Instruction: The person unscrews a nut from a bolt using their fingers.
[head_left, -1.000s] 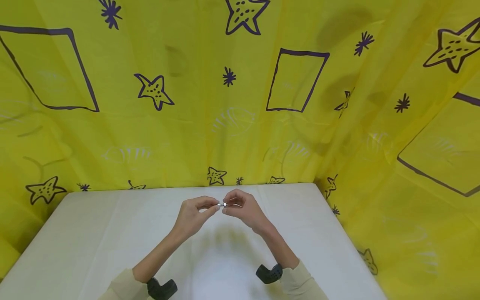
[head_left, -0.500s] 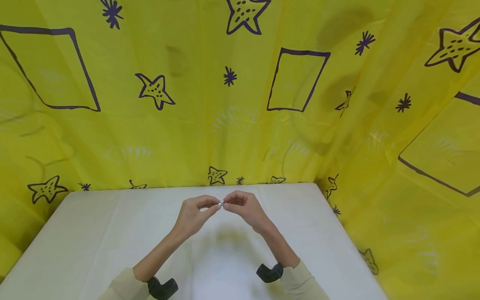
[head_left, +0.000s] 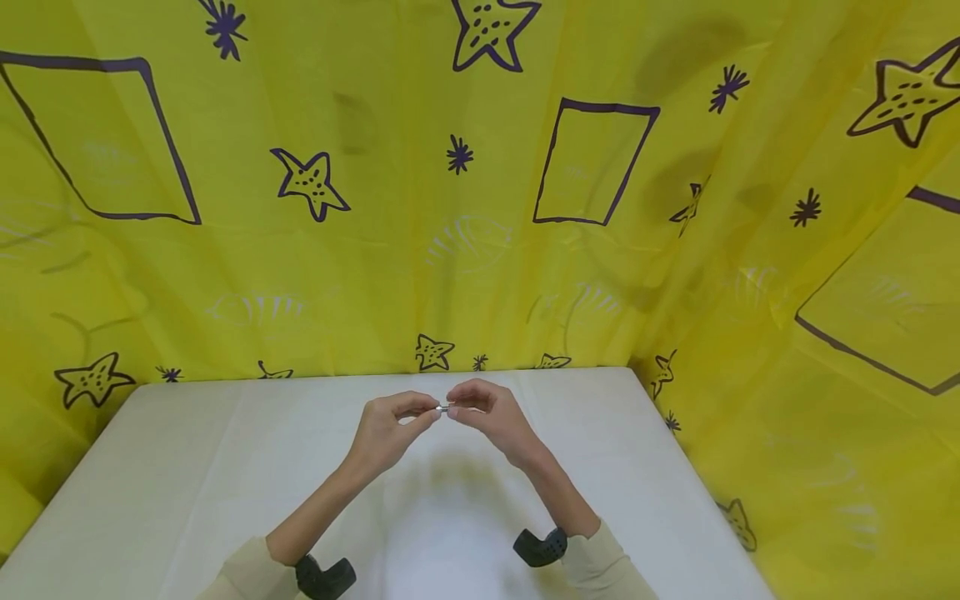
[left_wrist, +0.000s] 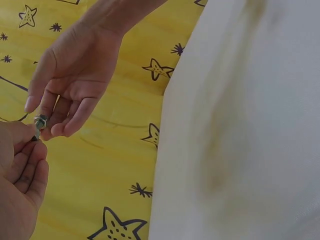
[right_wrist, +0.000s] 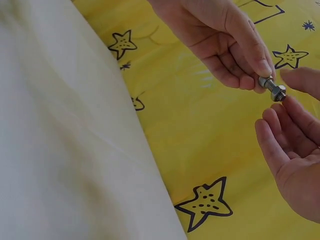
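Observation:
Near the far part of the table, my left hand pinches one end of a small metal bolt between thumb and fingers. The threaded shank points toward my right hand. A hex nut sits on the shank near its free end, with a little thread showing past it. In the right wrist view, a right fingertip is right at the nut while the right thumb stands apart from it. The other right fingers are loosely bent. The bolt's head is mostly hidden by the left fingertips.
A white-covered table lies under both hands. Yellow curtains with dark star drawings hang behind it and along the right side. Each forearm carries a dark wrist device by its light sleeve.
The right fingers and thumb closed in around the nut half a second ago, and have since spread slightly apart. My left hand and the bolt stay nearly still.

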